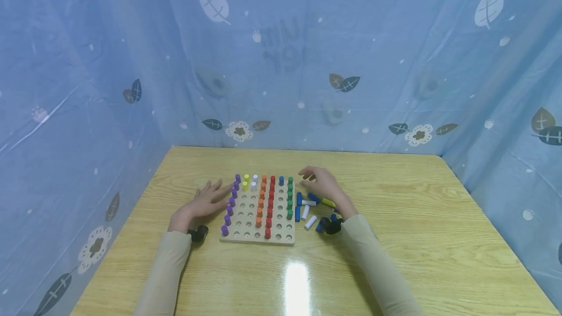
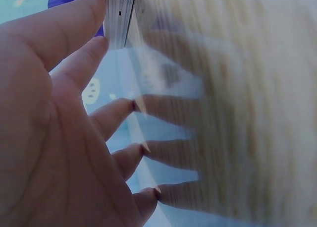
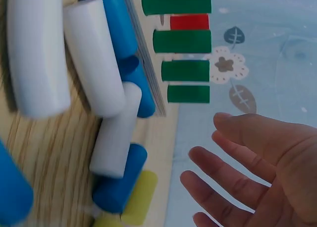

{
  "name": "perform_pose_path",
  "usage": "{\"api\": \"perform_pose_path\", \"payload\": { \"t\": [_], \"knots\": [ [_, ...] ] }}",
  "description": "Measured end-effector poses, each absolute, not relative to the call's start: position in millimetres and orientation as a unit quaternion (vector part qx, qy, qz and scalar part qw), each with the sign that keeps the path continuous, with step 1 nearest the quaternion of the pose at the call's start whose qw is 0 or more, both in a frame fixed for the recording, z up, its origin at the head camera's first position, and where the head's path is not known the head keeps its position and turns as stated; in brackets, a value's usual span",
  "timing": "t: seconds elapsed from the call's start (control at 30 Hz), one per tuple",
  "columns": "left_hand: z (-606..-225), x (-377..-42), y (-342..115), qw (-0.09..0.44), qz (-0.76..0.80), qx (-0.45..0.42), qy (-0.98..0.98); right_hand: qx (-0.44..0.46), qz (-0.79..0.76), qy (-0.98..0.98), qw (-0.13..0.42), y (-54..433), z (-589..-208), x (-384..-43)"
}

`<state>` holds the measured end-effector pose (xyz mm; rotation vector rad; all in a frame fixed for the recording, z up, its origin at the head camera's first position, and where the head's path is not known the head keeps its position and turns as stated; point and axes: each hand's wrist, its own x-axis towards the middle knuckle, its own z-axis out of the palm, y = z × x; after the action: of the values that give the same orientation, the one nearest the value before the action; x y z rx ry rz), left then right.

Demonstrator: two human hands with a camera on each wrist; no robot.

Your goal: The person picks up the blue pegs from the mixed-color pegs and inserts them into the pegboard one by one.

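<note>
A wooden pegboard point(image 1: 259, 240) lies on the table with coloured pegs standing in its columns. Purple pegs point(image 1: 231, 202) line its left side; orange and red pegs point(image 1: 270, 204) fill much of the middle. Two yellow, two white and one blue peg point(image 1: 281, 180) stand toward the far end, and green pegs point(image 3: 182, 41) at the right. My left hand point(image 1: 206, 202) is spread beside the board, thumb and a finger at its edge point(image 2: 119, 19), other fingertips on the table. My right hand point(image 3: 262, 172), fingers loosely bent and holding nothing, hovers past the board's far right corner.
Loose white pegs point(image 1: 310, 222), blue pegs point(image 1: 298, 199) and yellow pegs point(image 1: 328, 202) lie right of the board, some under the right forearm. Black wrist cameras point(image 1: 199, 234) are strapped to both wrists. Blue patterned curtains point(image 1: 281, 62) hang behind and beside the wooden table point(image 1: 395, 199).
</note>
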<state>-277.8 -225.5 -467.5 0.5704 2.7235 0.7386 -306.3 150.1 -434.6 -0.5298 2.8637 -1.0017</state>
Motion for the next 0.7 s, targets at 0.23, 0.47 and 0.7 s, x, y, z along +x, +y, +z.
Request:
{"api": "perform_pose_path", "payload": {
  "t": [0.23,0.47,0.7],
  "knots": [
    [-468,-278,-226,0.133,0.254,0.195,0.938,-0.183,-0.318,0.929,0.05,165,-429,-300],
    [-467,-277,-226,0.128,0.263,0.199,0.935,-0.207,-0.319,0.924,0.045,180,-431,-298],
    [-469,-278,-225,0.134,0.264,0.198,0.934,-0.209,-0.313,0.924,0.061,185,-434,-296]
  ]
}}
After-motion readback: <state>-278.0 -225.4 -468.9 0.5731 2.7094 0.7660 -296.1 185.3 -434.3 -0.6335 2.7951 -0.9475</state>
